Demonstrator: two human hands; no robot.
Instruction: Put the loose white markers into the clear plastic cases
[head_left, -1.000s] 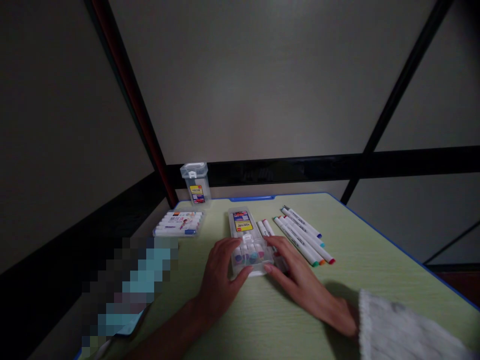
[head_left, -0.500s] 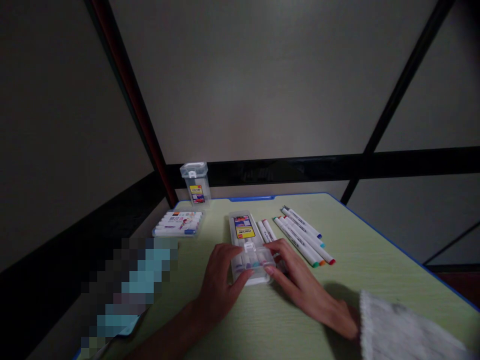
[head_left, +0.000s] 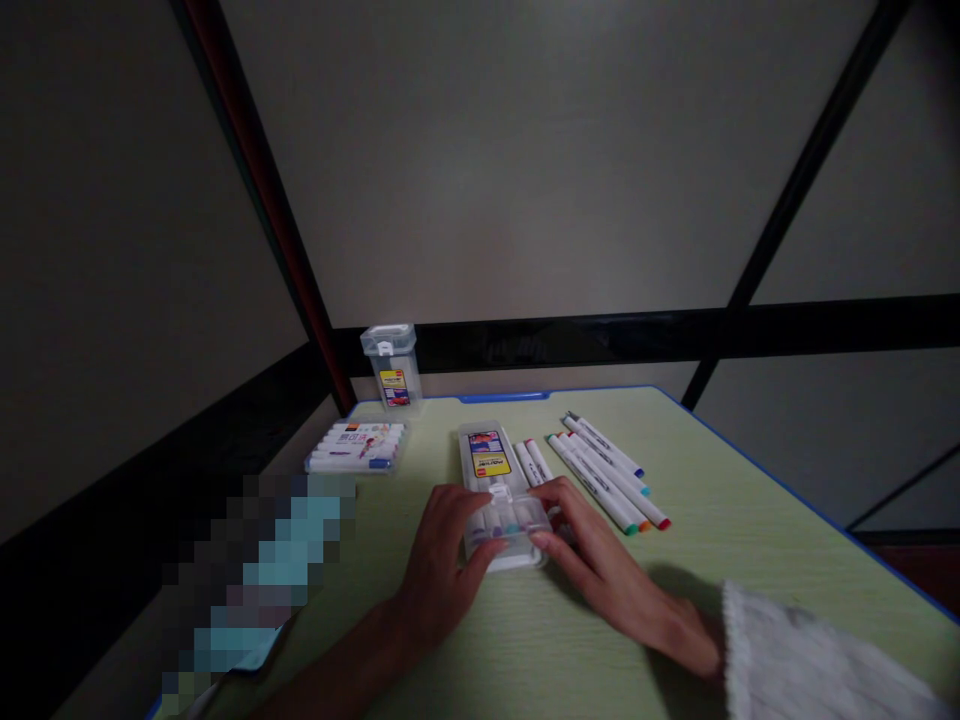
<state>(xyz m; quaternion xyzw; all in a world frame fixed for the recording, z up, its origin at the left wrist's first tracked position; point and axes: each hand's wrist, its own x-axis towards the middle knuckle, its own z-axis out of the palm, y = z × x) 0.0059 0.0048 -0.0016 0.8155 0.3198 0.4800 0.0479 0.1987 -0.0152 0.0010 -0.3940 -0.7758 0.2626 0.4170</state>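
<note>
A clear plastic marker case (head_left: 495, 480) with a yellow label lies flat in the middle of the green table (head_left: 750, 560). Coloured marker caps show through its near end. My left hand (head_left: 442, 565) grips the case's near left corner, thumb on the front edge. My right hand (head_left: 607, 575) holds the near right corner, fingers curled on the lid end. Two loose markers (head_left: 534, 462) lie right beside the case.
Several white markers (head_left: 607, 470) with coloured tips lie in a row to the right. A flat pack of markers (head_left: 356, 447) sits at the left. An upright clear case (head_left: 391, 367) stands at the back left corner. A blurred patch covers the lower left.
The case's near end, raised a second ago, has come down closer to the table. Both hands stay on it and have shifted slightly toward me.
</note>
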